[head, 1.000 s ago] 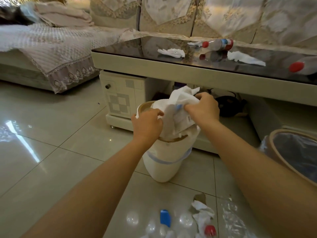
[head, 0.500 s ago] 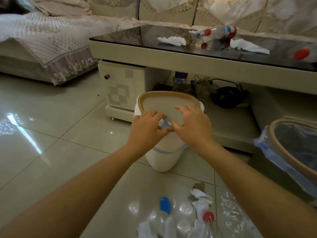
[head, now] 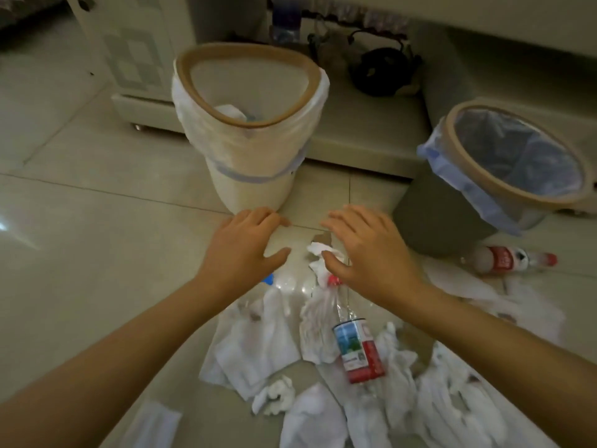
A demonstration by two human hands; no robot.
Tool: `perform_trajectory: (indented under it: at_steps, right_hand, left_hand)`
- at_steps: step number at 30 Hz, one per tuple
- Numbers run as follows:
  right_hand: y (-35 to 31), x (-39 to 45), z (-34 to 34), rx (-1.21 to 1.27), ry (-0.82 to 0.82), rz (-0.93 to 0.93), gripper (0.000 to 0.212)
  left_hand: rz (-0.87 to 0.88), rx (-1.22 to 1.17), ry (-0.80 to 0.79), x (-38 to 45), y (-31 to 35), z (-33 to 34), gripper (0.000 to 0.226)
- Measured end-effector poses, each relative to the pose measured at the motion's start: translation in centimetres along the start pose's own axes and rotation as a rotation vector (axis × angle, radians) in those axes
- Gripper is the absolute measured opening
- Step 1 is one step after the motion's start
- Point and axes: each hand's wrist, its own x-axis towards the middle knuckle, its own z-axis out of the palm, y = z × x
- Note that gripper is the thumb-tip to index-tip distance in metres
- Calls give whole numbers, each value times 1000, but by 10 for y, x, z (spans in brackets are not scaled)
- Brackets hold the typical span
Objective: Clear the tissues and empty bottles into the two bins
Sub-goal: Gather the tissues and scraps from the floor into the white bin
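A cream bin [head: 248,176] with a white liner and tan rim stands ahead of me, with tissue lying at its bottom. To its right stands a grey bin [head: 433,215] with a blue liner. Several white tissues [head: 258,344] lie scattered on the floor below my hands. Among them lies a clear bottle [head: 355,347] with a red and blue label and a red cap. Another bottle [head: 510,259] lies beside the grey bin. My left hand [head: 245,250] and my right hand [head: 371,253] hover over the pile, fingers spread, holding nothing.
A low table cabinet [head: 135,43] and its shelf [head: 371,124] stand behind the bins, with a dark round object [head: 381,71] and cables on the shelf. Tiled floor [head: 80,237] stretches to the left.
The tissue my hands held has gone into the cream bin. Both hands left its rim and came down over the floor pile, and my view tilted downward.
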Motion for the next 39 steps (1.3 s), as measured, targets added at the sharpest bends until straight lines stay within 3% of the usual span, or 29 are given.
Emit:
perform_trajectory:
  at_steps: [8, 12, 14, 17, 21, 29, 34, 39]
  right_hand:
    - [15, -68, 47, 14, -182, 97, 43]
    - [15, -88, 63, -8, -295, 104, 44]
    - [10, -94, 72, 11, -356, 102, 46]
    - [4, -100, 86, 78, -494, 160, 56]
    - [4, -105, 101, 35, -512, 168, 58]
    - [37, -106, 103, -1, -479, 346, 51]
    - [48, -96, 95, -12, -416, 307, 52]
    - [45, -41, 102, 174, -421, 194, 77]
  left_hand:
    - [-57, -7, -391, -32, 16, 61, 58]
    - [45, 9, -636, -48, 20, 95, 82]
    - [78, 39, -682, -54, 26, 113, 95]
    - [-28, -68, -680, -59, 38, 136, 104]
    - [-88, -31, -650, -59, 53, 155, 104]
    - [-96, -109, -626, -53, 48, 162, 34]
    - [-210, -146, -501, -42, 29, 143, 26]
    - [-255, -155, -398, -29, 16, 118, 26]
